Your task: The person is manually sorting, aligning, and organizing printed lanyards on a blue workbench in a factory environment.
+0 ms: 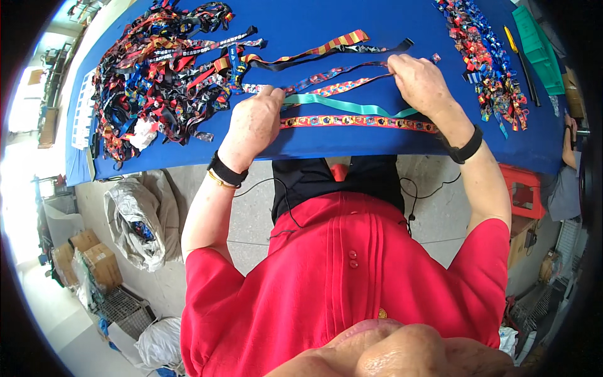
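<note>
The red strap [358,122] lies almost straight on the table [289,25], its long axis running left to right, alongside the near edge. Just beyond it, the teal strap [342,105] runs the same general way in a loose wave. A patterned strap [345,86] slants away toward the far right, reaching the right hand [422,85], whose fingers are curled in. The left hand [256,120], also curled nearly closed, covers the straps' left ends, beside the pile [163,69]. I cannot tell whether either of the hands grips a strap.
</note>
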`<action>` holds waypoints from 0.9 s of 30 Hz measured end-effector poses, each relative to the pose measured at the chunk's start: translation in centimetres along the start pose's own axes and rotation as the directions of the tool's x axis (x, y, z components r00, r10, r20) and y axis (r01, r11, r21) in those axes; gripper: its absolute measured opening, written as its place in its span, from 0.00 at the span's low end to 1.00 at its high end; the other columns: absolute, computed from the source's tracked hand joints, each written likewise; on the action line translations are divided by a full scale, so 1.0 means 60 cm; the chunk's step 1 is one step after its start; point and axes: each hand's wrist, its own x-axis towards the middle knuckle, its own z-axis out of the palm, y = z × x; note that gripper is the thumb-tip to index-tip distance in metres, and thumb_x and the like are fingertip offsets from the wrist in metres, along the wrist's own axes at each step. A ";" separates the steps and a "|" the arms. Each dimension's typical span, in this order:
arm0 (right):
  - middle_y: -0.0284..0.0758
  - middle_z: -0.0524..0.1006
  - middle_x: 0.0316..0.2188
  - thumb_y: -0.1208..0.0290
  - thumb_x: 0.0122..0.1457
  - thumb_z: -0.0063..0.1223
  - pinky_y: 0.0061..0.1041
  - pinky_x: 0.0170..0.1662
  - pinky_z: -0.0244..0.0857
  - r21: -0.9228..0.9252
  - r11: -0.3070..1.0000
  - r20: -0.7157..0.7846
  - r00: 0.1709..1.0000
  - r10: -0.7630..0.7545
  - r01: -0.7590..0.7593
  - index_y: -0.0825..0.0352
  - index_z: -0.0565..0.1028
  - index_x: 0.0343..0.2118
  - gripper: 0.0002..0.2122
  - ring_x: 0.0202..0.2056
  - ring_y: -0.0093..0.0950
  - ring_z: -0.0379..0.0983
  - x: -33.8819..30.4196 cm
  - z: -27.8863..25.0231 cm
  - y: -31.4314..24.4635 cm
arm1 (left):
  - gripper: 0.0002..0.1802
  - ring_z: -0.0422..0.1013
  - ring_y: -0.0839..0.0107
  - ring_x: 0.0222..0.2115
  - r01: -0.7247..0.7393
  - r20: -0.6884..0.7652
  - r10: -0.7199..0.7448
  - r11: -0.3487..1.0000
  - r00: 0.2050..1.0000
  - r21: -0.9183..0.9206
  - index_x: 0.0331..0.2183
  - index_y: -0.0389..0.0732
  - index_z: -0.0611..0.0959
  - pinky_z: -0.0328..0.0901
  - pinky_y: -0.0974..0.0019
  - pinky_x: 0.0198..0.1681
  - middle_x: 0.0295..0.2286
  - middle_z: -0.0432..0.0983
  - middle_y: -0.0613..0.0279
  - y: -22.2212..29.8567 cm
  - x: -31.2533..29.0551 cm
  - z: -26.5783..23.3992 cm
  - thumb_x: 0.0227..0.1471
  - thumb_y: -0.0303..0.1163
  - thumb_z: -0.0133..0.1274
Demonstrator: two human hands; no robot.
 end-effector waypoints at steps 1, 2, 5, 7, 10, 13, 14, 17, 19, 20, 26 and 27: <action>0.39 0.77 0.32 0.77 0.57 0.53 0.41 0.41 0.69 -0.008 1.000 0.025 0.999 0.027 -0.027 0.64 0.71 0.35 0.05 0.36 0.44 0.76 -0.005 -0.005 0.006 | 0.04 0.76 0.48 0.30 -0.005 0.003 0.005 1.000 1.000 -0.004 0.34 0.40 0.75 0.72 0.52 0.30 0.31 0.74 0.51 0.001 0.001 -0.002 0.55 0.26 0.52; 0.39 0.77 0.33 0.77 0.58 0.53 0.42 0.41 0.69 -0.018 0.998 0.051 0.997 0.056 -0.055 0.64 0.72 0.36 0.05 0.37 0.44 0.76 -0.009 -0.011 0.011 | 0.05 0.76 0.47 0.31 0.048 -0.002 -0.048 0.997 0.999 -0.065 0.35 0.40 0.74 0.71 0.51 0.31 0.32 0.74 0.50 0.001 0.003 -0.005 0.54 0.26 0.53; 0.43 0.77 0.31 0.76 0.58 0.53 0.43 0.39 0.71 0.089 0.996 -0.017 1.000 -0.018 0.020 0.65 0.73 0.40 0.07 0.37 0.47 0.77 -0.009 -0.026 0.016 | 0.11 0.75 0.46 0.35 0.144 0.041 -0.139 0.978 0.989 -0.151 0.39 0.42 0.76 0.71 0.50 0.36 0.34 0.75 0.50 0.002 0.005 -0.023 0.53 0.28 0.57; 0.43 0.77 0.32 0.77 0.57 0.53 0.42 0.39 0.70 0.059 0.998 -0.044 0.999 -0.001 0.003 0.66 0.73 0.39 0.07 0.38 0.47 0.76 -0.018 -0.053 0.005 | 0.13 0.75 0.48 0.34 0.075 -0.002 -0.077 0.978 0.997 -0.193 0.41 0.42 0.78 0.71 0.51 0.35 0.34 0.75 0.51 0.005 0.004 -0.027 0.53 0.29 0.60; 0.40 0.78 0.38 0.80 0.54 0.54 0.42 0.46 0.68 0.287 0.956 0.152 0.983 -0.107 0.060 0.66 0.75 0.35 0.06 0.40 0.44 0.76 -0.046 -0.078 0.000 | 0.12 0.76 0.50 0.31 0.029 0.027 -0.023 0.973 0.999 -0.227 0.40 0.42 0.79 0.72 0.53 0.33 0.34 0.74 0.53 0.009 0.010 -0.020 0.53 0.29 0.60; 0.37 0.78 0.38 0.80 0.53 0.55 0.41 0.53 0.64 0.169 0.982 0.160 0.981 -0.109 0.082 0.65 0.76 0.36 0.08 0.44 0.39 0.76 -0.092 -0.085 0.006 | 0.11 0.76 0.51 0.30 0.007 0.024 -0.002 0.974 1.000 -0.229 0.40 0.42 0.79 0.72 0.54 0.32 0.33 0.73 0.54 0.003 0.013 -0.013 0.53 0.29 0.60; 0.35 0.78 0.38 0.79 0.52 0.57 0.39 0.56 0.61 0.146 0.989 0.197 0.978 -0.063 0.034 0.64 0.77 0.37 0.08 0.47 0.36 0.75 -0.104 -0.088 0.008 | 0.11 0.76 0.51 0.30 -0.001 0.012 0.004 0.975 1.000 -0.223 0.40 0.42 0.80 0.71 0.54 0.32 0.33 0.74 0.54 0.002 0.013 -0.012 0.53 0.28 0.60; 0.36 0.78 0.39 0.80 0.52 0.58 0.38 0.58 0.61 0.146 0.989 0.184 0.983 -0.019 -0.009 0.66 0.76 0.36 0.08 0.48 0.37 0.74 -0.127 -0.077 0.023 | 0.10 0.76 0.50 0.29 -0.039 -0.026 0.035 0.983 0.999 -0.181 0.39 0.41 0.80 0.71 0.53 0.31 0.33 0.74 0.54 0.004 0.016 -0.002 0.53 0.28 0.59; 0.36 0.79 0.38 0.77 0.55 0.57 0.37 0.55 0.64 0.124 0.992 0.183 0.983 0.015 -0.038 0.66 0.75 0.36 0.06 0.46 0.38 0.75 -0.125 -0.072 0.034 | 0.09 0.76 0.50 0.29 -0.039 -0.029 0.035 0.988 0.999 -0.152 0.39 0.41 0.79 0.72 0.53 0.31 0.33 0.74 0.54 0.008 0.016 -0.001 0.53 0.28 0.59; 0.36 0.78 0.37 0.77 0.57 0.56 0.35 0.52 0.66 0.218 0.971 0.129 0.989 0.075 -0.101 0.66 0.75 0.36 0.05 0.43 0.37 0.75 -0.121 -0.071 0.034 | 0.09 0.76 0.49 0.29 -0.034 -0.033 0.030 0.992 0.999 -0.125 0.38 0.41 0.79 0.72 0.52 0.31 0.32 0.74 0.54 0.010 0.016 -0.003 0.53 0.28 0.58; 0.25 0.74 0.26 0.70 0.65 0.53 0.19 0.34 0.67 0.737 0.560 0.248 0.922 0.297 -0.379 0.67 0.73 0.37 0.06 0.29 0.14 0.69 -0.099 -0.075 0.034 | 0.13 0.78 0.51 0.33 -0.063 -0.040 0.058 0.990 0.997 -0.127 0.41 0.40 0.78 0.74 0.55 0.34 0.36 0.76 0.53 0.044 0.028 -0.033 0.53 0.32 0.59; 0.25 0.74 0.26 0.70 0.65 0.53 0.19 0.34 0.67 0.735 0.566 0.242 0.924 0.296 -0.374 0.67 0.73 0.37 0.06 0.29 0.14 0.69 -0.098 -0.080 0.032 | 0.13 0.78 0.51 0.33 -0.064 -0.047 0.059 0.990 0.997 -0.126 0.41 0.40 0.78 0.74 0.55 0.34 0.36 0.76 0.53 0.052 0.034 -0.031 0.53 0.32 0.59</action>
